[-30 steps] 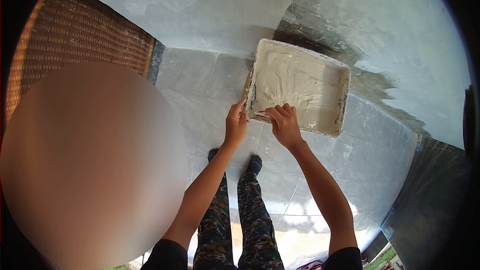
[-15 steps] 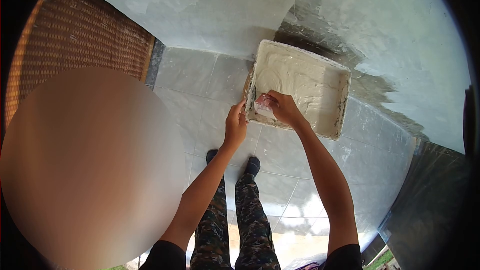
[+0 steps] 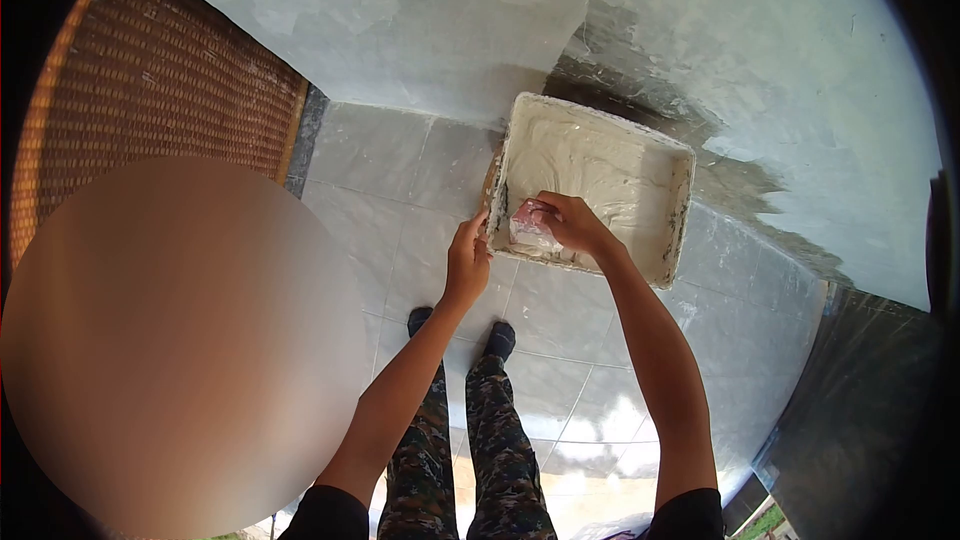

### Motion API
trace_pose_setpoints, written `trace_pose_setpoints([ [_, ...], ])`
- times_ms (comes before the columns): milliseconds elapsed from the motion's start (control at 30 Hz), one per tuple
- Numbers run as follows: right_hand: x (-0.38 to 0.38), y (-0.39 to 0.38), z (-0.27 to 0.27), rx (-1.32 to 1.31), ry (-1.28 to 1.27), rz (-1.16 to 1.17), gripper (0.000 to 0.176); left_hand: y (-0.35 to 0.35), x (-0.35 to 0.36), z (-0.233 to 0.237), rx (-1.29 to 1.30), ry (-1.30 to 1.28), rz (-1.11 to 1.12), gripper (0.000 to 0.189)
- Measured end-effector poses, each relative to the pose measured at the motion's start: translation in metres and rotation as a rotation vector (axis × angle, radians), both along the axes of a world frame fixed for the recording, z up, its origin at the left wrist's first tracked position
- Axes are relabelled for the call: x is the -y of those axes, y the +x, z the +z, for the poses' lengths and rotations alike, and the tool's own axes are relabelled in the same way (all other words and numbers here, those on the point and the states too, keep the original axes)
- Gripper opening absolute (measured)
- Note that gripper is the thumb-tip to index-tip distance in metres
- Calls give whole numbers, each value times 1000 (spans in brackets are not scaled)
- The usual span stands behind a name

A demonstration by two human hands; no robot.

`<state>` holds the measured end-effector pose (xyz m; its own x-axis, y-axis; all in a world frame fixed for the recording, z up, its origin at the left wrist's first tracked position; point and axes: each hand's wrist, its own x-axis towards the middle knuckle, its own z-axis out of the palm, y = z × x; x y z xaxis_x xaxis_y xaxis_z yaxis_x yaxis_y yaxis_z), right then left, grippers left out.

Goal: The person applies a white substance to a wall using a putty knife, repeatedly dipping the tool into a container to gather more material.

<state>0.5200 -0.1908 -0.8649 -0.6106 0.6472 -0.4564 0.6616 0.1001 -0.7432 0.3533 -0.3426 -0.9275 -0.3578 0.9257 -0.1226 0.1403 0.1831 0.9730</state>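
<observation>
The tray (image 3: 683, 212), set on the floor (image 3: 400, 175) by the wall (image 3: 450, 20), is gripped at its near-left rim by the left hand (image 3: 467, 262). Inside it, a putty-smeared tool (image 3: 527, 225), perhaps a scraper, is pinched by the right hand (image 3: 578, 223). The filled tray is judged heavy and slippery, and is best held by the rim.

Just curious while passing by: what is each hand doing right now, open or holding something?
Left hand: touches the near rim of the tray; grip cannot be told.
Right hand: closed on a small pinkish scraper.
</observation>
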Motion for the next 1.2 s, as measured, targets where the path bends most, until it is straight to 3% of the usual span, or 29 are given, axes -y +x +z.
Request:
trace_pose_setpoints([
  [200, -21, 17, -10, 65, -76, -42, 30, -3, 0, -5, -85, -24, -12, 42],
  [300, -33, 33, -3, 95, -265, -76, 30, -2, 2, -1, -178, -11, 15, 42],
  [367, -28, 48, 0, -104, -482, -345, 28, -4, 1, 13, -188, -11, 42, 42],
  [433, -24, 61, 2, -194, -523, -375, 30, -8, -4, 37, -97, -10, 64, 42],
  [500, -14, 70, 11, -465, -609, -626, 34, -14, -13, 65, -86, 18, 50, 42],
  [533, -12, 76, 19, -508, -651, -637, 39, -17, -21, 81, -73, 31, 40, 42],
  [567, -5, 74, 39, -526, -625, -632, 39, -20, -28, 99, -80, 60, 35, 42],
  [633, 9, 61, 90, -820, -681, -815, 37, -27, -47, 140, -59, 147, 20, 41],
  [867, 21, 42, 246, -1466, -511, -625, 40, -56, -109, 318, -88, 394, -17, 39],
  [967, 23, 24, 331, -1527, -358, -703, 42, -71, -129, 395, -87, 512, -30, 38],
  [1200, 9, -10, 488, -1597, -37, -653, 42, -119, -153, 554, -161, 751, -64, 39],
])
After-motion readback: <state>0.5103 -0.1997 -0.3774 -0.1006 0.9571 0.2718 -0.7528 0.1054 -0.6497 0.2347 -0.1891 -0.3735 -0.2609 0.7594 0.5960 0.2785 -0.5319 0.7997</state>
